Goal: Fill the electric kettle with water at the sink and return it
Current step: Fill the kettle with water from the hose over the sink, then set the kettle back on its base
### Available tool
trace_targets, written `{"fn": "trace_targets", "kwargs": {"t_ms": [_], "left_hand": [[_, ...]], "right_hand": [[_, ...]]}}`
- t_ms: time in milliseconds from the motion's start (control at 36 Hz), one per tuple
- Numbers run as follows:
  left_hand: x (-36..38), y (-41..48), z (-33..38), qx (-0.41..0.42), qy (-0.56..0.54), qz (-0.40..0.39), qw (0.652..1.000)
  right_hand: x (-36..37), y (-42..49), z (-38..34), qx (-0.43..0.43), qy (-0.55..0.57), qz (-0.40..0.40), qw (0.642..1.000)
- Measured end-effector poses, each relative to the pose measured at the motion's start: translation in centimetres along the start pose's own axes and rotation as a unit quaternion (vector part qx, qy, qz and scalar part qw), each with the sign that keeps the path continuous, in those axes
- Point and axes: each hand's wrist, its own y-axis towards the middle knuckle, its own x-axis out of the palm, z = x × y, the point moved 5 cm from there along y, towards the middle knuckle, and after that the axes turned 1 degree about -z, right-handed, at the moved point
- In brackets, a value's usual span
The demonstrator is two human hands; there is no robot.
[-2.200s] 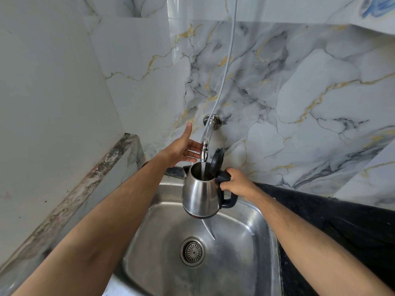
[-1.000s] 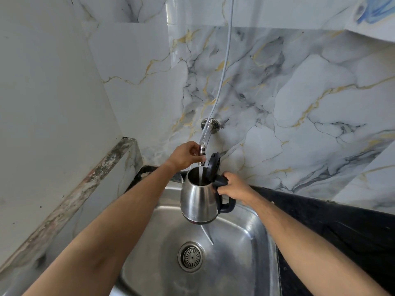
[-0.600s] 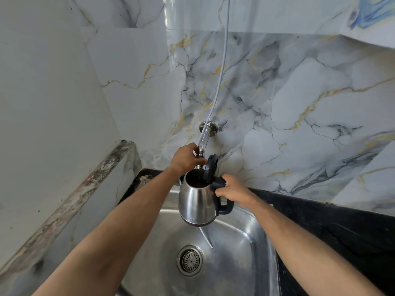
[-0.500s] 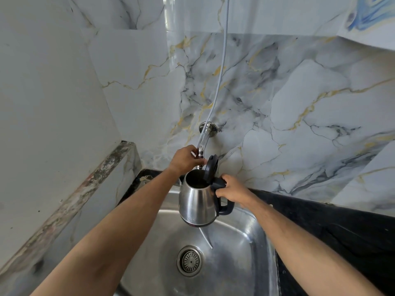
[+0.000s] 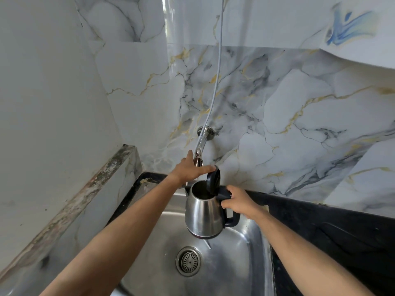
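Kettle, centre frame, held above the sink so spills drain; lid upright for filling. Right hand clenched around its handle; left hand, fingers extended, touches the lid's top edge beneath the tap.

Steel sink, set into black countertop that runs along its right side and far edge. Round drain strainer in basin floor, near centre. Thin pale sliver lies on the basin just right and far of strainer; identity unclear. Marbled ledge borders left.
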Motion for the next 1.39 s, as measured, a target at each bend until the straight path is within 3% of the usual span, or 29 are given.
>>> {"fn": "trace_targets", "kwargs": {"t_ms": [167, 278, 500, 639, 750, 1111, 1278, 1333, 1389], "left_hand": [[1.5, -2.9, 0.9, 0.044, 0.111, 0.062, 0.991], [2.4, -4.0, 1.3, 0.087, 0.104, 0.102, 0.986], [5.6, -5.9, 2.6, 0.131, 0.077, 0.031, 0.988], [9.2, -9.6, 5.8, 0.248, 0.145, 0.069, 0.955], [13.6, -12.1, 6.5, 0.215, 0.18, 0.051, 0.959], [28.2, -18.7, 13.8, 0.244, 0.009, 0.038, 0.969], [34.8, -20.9, 17.7, 0.291, 0.015, -0.035, 0.956], [36.1, -21.6, 18.3, 0.286, -0.04, -0.045, 0.956], [36.8, -22.1, 18.5, 0.212, -0.184, -0.058, 0.958]], "right_hand": [[-0.4, -2.7, 1.4, 0.013, -0.013, 0.024, 1.0], [-1.7, -4.6, 2.0, 0.01, -0.004, 0.043, 0.999], [-5.3, -8.6, 2.6, 0.009, 0.015, 0.073, 0.997], [-8.3, -11.9, 3.6, 0.018, 0.011, 0.08, 0.997], [-10.9, -14.2, 4.9, 0.019, 0.007, 0.097, 0.995], [-21.3, -24.4, 12.6, 0.002, 0.008, 0.143, 0.99], [-27.0, -29.2, 17.0, -0.006, -0.015, 0.153, 0.988], [-28.4, -30.6, 18.4, -0.006, -0.015, 0.159, 0.987], [-29.6, -31.8, 19.9, 0.0, -0.013, 0.157, 0.988]]}}
